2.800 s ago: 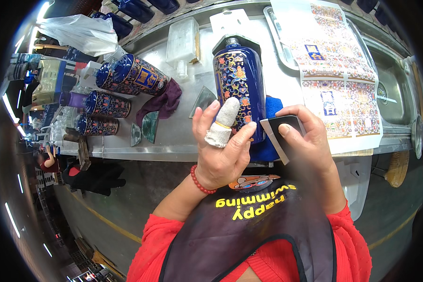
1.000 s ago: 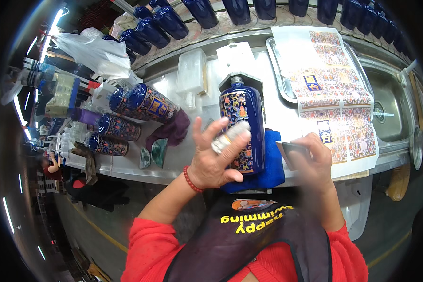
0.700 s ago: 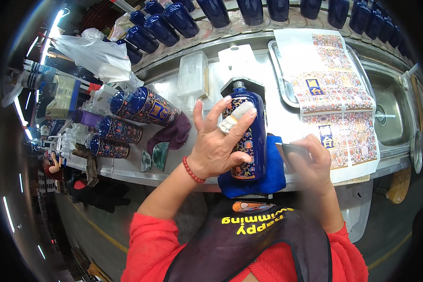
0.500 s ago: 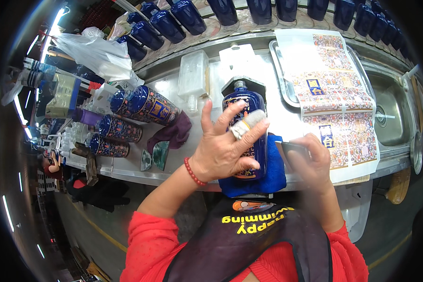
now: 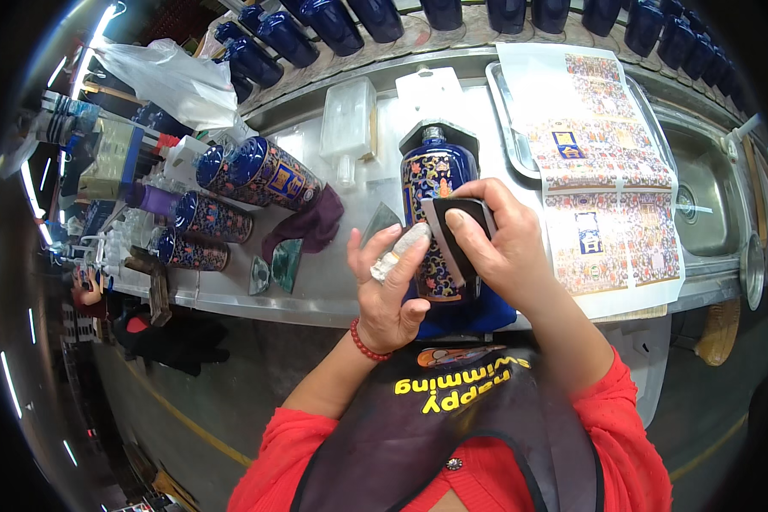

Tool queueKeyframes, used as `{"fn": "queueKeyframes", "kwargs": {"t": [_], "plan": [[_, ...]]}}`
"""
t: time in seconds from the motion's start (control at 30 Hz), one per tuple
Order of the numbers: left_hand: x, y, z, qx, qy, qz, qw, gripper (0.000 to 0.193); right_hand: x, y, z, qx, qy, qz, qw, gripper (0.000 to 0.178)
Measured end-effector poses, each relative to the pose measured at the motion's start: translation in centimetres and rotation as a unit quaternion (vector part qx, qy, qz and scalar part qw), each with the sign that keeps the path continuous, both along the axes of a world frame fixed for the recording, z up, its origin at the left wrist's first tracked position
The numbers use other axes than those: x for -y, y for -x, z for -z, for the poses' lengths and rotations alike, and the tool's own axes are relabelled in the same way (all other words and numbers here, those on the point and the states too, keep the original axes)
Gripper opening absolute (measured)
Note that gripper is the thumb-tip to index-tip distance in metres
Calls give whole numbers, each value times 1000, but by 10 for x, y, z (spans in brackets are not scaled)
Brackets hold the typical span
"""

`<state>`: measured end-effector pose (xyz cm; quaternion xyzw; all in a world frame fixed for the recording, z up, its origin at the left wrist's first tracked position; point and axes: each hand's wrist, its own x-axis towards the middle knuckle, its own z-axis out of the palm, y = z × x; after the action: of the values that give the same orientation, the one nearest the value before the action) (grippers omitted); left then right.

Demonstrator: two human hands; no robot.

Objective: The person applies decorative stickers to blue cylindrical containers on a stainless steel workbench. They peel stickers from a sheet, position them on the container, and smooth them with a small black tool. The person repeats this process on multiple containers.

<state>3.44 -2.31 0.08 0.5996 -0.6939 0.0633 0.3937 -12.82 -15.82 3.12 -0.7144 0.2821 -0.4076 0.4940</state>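
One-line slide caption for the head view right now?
Right hand presses a dark flat scraper onto a blue patterned ceramic bottle lying on a blue cloth, left hand steadying it.

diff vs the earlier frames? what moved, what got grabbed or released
The right hand brought its dark pad leftward onto the blue bottle. The left hand slid off the bottle's front to its left side. Bottle on the blue cloth, decal sheets: unchanged.

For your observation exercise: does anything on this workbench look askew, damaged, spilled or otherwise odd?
One thing stands out: the left hand has a finger wrapped in whitish tape, pressed against the blue bottle. The right hand holds a dark flat scraper on the bottle. I see nothing spilled or broken.
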Motion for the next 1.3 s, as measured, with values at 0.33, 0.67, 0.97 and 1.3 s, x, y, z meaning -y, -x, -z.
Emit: {"fn": "queueKeyframes", "kwargs": {"t": [0.33, 0.67, 0.97, 1.3], "plan": [[6, 1, -6, 72, -48, -17, 996, 77, -10, 21, 26, 67, -109, 52, 990, 18], [-6, 16, -7, 207, -70, 22, 976, 75, -18, 32, 32, 96, -127, 81, 984, 16], [-16, 11, 7, 137, -57, -22, 989, 75, -18, 35, 33, 92, -145, 82, 982, 18], [-17, 9, 5, 211, -40, -6, 977, 64, -22, 38, 33, 125, -180, 62, 974, 17]]}}
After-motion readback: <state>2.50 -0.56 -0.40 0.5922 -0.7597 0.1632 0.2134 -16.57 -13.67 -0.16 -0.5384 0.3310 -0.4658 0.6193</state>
